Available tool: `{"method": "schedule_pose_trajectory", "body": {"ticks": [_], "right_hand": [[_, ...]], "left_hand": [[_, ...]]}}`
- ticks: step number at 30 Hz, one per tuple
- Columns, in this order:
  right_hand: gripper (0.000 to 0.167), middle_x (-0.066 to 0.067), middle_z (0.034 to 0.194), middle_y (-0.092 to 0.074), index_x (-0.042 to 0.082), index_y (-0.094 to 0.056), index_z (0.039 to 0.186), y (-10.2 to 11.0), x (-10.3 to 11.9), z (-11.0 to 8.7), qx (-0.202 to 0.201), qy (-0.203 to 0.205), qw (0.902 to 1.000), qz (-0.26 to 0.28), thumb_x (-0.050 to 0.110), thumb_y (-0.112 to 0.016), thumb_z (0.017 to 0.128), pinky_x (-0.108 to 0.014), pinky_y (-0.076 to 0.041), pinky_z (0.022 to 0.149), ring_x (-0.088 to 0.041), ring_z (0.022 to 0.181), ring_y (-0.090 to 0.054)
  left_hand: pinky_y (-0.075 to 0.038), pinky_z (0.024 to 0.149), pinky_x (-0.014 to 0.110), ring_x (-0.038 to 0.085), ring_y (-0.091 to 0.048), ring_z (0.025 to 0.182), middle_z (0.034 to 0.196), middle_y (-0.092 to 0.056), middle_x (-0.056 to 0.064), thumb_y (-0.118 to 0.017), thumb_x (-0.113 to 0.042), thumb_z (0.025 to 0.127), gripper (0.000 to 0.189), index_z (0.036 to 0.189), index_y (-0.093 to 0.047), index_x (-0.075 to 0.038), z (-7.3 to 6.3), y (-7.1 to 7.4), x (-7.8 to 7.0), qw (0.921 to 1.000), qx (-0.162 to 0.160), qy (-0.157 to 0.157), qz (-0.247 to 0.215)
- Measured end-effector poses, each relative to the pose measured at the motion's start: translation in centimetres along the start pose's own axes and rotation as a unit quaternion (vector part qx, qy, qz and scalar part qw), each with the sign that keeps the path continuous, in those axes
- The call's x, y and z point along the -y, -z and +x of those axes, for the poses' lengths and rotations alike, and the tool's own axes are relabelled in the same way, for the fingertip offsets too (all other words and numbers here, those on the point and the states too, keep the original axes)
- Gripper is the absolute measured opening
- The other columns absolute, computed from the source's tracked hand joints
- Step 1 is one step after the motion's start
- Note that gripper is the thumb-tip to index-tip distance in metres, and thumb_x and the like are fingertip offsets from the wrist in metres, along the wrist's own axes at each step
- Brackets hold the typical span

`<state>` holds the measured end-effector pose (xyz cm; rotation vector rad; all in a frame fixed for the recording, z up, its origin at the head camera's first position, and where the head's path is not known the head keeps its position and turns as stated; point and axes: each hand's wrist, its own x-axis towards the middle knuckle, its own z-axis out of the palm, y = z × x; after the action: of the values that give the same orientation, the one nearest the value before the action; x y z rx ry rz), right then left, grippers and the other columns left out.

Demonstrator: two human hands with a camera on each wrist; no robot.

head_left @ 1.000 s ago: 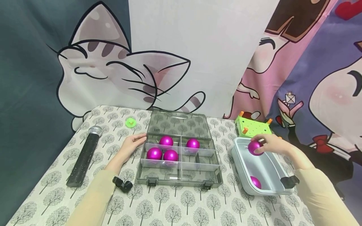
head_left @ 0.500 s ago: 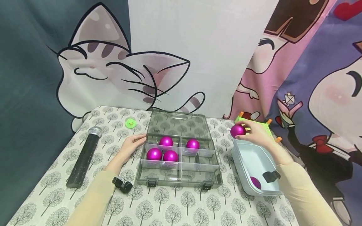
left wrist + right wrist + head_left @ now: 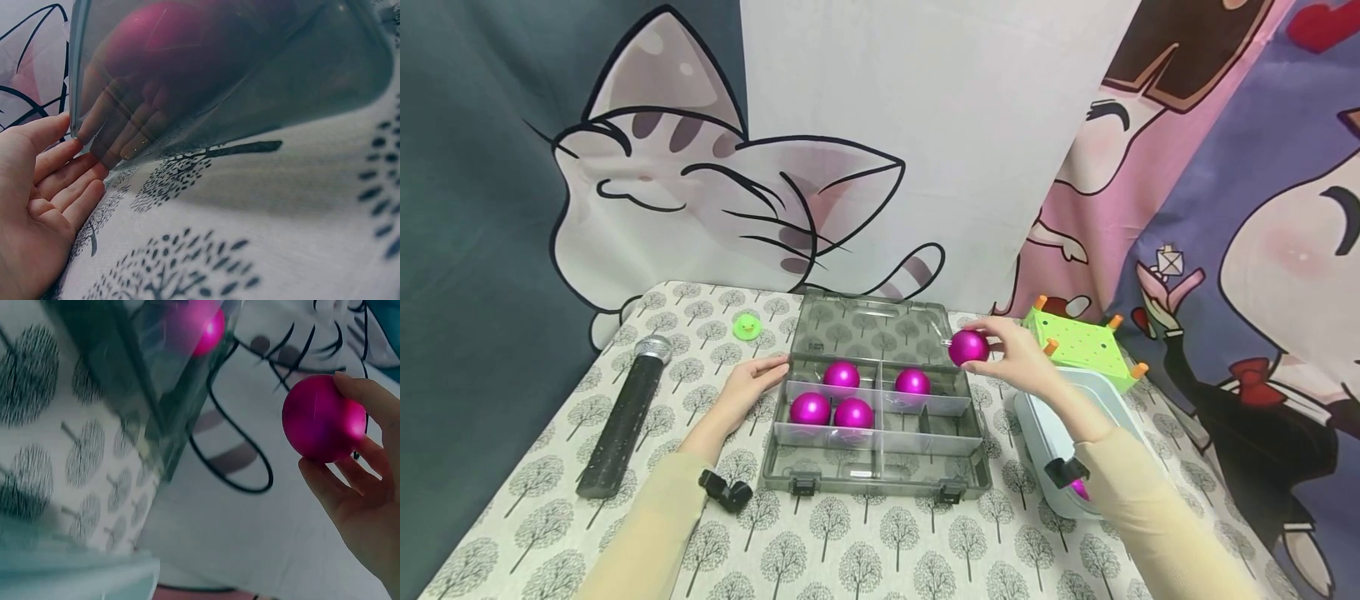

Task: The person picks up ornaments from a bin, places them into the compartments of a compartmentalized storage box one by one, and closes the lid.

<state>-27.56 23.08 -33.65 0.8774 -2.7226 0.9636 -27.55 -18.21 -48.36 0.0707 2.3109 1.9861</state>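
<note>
A shiny magenta bauble [image 3: 968, 347] with a small pale tip is pinched between the thumb and fingers of my right hand [image 3: 1018, 360]. It hangs over the back right corner of a smoky see-through divided box [image 3: 925, 462], whose lid [image 3: 880, 325] lies back. Several like baubles sit in the box, one of them in the back right compartment [image 3: 912, 383]. At the box's left side, my left hand [image 3: 748, 392] rests with extended fingertips touching the wall; the left wrist view shows these fingers [image 3: 69, 178] against the smoky plastic.
Right of the box stands a pale blue tub [image 3: 1037, 450], partly covered by my right forearm, with a magenta bauble [image 3: 1080, 488] inside. Behind it lies a green pegged toy stand [image 3: 1078, 342]. A black microphone [image 3: 625, 417] and a green duck [image 3: 747, 327] are on the left.
My right hand has carried the bauble up out of the pale blue tub and leftward to the divided box. The left hand has stayed at the box's side.
</note>
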Motion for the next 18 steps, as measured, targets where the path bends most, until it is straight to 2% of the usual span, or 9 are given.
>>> {"method": "schedule_pose_trajectory", "body": {"ticks": [4,7,9,12,18], "right_hand": [[0.051,-0.019,0.117,-0.065,-0.003,-0.062,0.121,-1.3,0.9,0.3,0.025,0.017,0.9994,0.015,0.006,-0.083,0.076,-0.037,-0.06,0.087,-0.032,0.103,-0.064],[0.052,-0.017,0.118,-0.065,-0.001,-0.061,0.122,-2.1,1.4,0.5,0.045,0.011,0.9989,0.013,0.01,-0.083,0.076,-0.035,-0.06,0.087,-0.031,0.104,-0.064],[0.054,-0.017,0.119,-0.065,-0.002,-0.06,0.123,-2.7,1.5,0.5,0.056,0.008,0.9983,0.015,0.011,-0.082,0.076,-0.035,-0.06,0.087,-0.031,0.105,-0.064],[0.054,-0.017,0.119,-0.064,-0.002,-0.06,0.124,-3.7,1.8,0.5,0.07,0.005,0.9975,0.012,0.013,-0.082,0.076,-0.033,-0.06,0.085,-0.03,0.104,-0.064],[0.054,-0.017,0.114,-0.066,-0.001,-0.06,0.122,-5.4,2.4,0.4,0.1,0.004,0.995,-0.006,0.016,-0.082,0.075,-0.028,-0.061,0.079,-0.028,0.099,-0.066]], "left_hand": [[-0.033,0.117,0.047,0.04,-0.04,0.139,0.148,-0.042,0.025,-0.057,-0.02,0.099,0.049,0.139,-0.047,0.007,-1.0,-0.2,-1.8,0.9999,0.004,-0.002,0.014],[-0.032,0.117,0.05,0.042,-0.037,0.14,0.148,-0.041,0.028,-0.056,-0.018,0.099,0.048,0.138,-0.046,0.009,-1.8,-0.4,-3.1,0.9996,0.009,-0.008,0.024],[-0.031,0.118,0.049,0.041,-0.036,0.141,0.148,-0.041,0.027,-0.056,-0.018,0.099,0.048,0.138,-0.046,0.009,-2.0,-0.4,-3.3,0.9997,0.009,-0.007,0.021],[-0.03,0.119,0.047,0.04,-0.036,0.141,0.149,-0.04,0.026,-0.057,-0.017,0.099,0.048,0.139,-0.045,0.008,-1.7,-0.4,-2.8,0.9999,0.007,0.0,0.01],[-0.034,0.117,0.044,0.037,-0.041,0.139,0.15,-0.042,0.021,-0.058,-0.023,0.099,0.051,0.141,-0.046,0.003,0.1,0.0,0.0,1.0,0.004,0.004,0.001]]}}
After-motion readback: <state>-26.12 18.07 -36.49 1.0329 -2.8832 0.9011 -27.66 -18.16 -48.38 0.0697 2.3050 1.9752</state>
